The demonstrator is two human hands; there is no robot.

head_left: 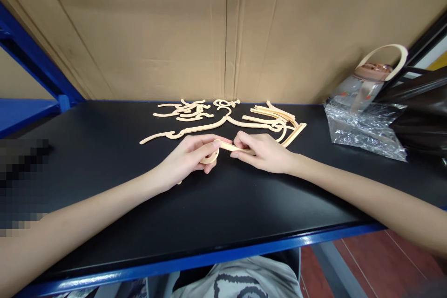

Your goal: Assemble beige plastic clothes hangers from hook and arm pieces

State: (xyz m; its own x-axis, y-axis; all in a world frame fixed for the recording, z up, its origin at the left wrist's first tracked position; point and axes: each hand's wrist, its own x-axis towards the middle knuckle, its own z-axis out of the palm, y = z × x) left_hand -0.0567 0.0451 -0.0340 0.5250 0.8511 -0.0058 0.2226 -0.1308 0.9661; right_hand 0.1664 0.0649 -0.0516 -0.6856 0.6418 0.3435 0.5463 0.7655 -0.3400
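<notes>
Above the black tabletop (223, 209), my left hand (185, 157) is closed around a curved cream plastic hanger piece (210, 158). My right hand (265, 151) pinches a long, narrow cream hanger arm (228, 146), whose left end meets the curved piece at my left fingertips. Whether the two are joined there is hidden by my fingers. Just behind my hands lies a cream folding clothes hanger (206, 127) with its hook pointing away from me and both arms spread.
Small curved hanger pieces (192, 111) lie at the back left, several hooks (225, 102) at the back middle, and long arms (275, 112) at the back right. A bottle (365, 86) and crinkled clear plastic (366, 130) stand right. Cardboard (157, 32) closes the back.
</notes>
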